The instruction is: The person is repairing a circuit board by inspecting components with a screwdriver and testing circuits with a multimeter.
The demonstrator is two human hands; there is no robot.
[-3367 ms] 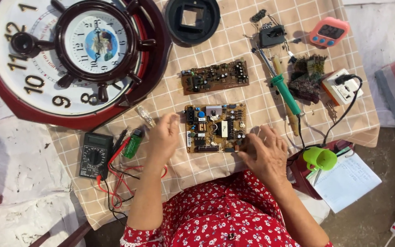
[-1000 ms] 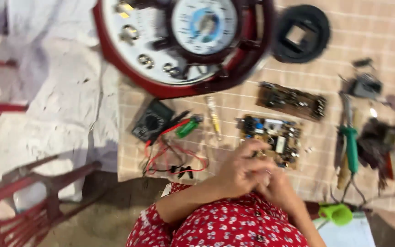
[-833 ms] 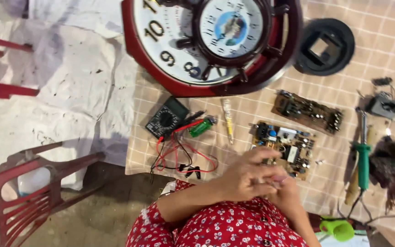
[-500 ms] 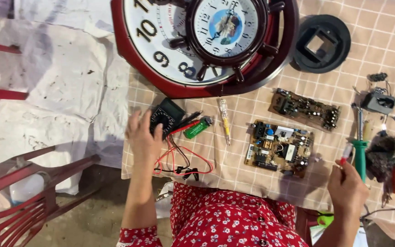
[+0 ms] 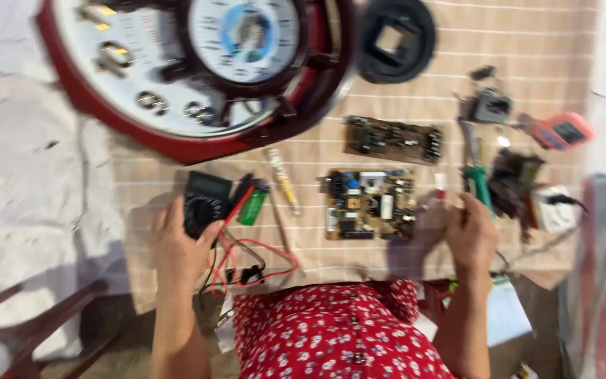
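Note:
My left hand [image 5: 179,247] grips the lower left corner of a black multimeter [image 5: 207,201], thumb on its face. Red and black test leads [image 5: 250,263] curl from the meter over the checked cloth [image 5: 317,256]. My right hand [image 5: 466,235] rests at the right edge of a yellow-green circuit board [image 5: 368,204], beside a green-handled tool [image 5: 480,184]. Just above its blurred fingers a small red and white piece [image 5: 440,182] shows; whether it is held cannot be told.
A big red wall clock [image 5: 198,77] fills the top left. A black round part [image 5: 395,38], a second dark circuit board [image 5: 392,139], an orange device [image 5: 562,130], a green tester [image 5: 252,207], a slim screwdriver [image 5: 283,189] and dark electrical parts [image 5: 517,182] lie around.
Both hands have parted from in front of me. The left went to the multimeter; the right went to the green-handled tool and has come back left to the board's edge.

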